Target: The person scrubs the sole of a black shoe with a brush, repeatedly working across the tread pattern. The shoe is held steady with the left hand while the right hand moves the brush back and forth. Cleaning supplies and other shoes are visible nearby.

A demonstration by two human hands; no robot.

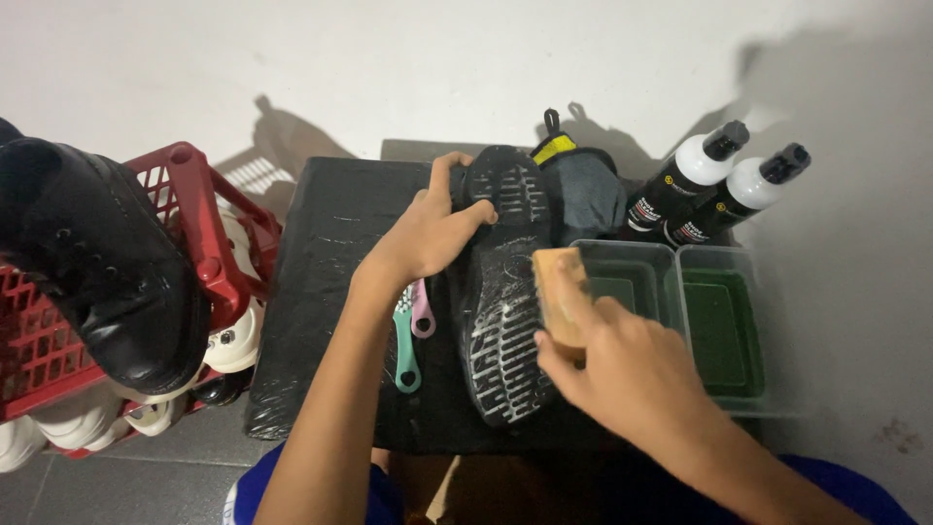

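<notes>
A black shoe (pixel 501 321) lies sole up on a black-covered table (pixel 321 292), its tread streaked with white foam. My left hand (pixel 432 228) grips the shoe's far end and holds it steady. My right hand (pixel 622 365) holds a wooden-backed brush (pixel 559 292) pressed against the right side of the sole. A green toothbrush (pixel 405 355) and a pink one (pixel 422 313) lie on the table just left of the shoe, beneath my left wrist.
Two clear tubs (pixel 724 335) with greenish liquid stand right of the shoe. Two black bottles with white tops (pixel 680 185) lean against the wall behind them, next to a dark shoe (pixel 588 190). A red crate (pixel 204 243) with a black boot (pixel 97 262) and white shoes is at left.
</notes>
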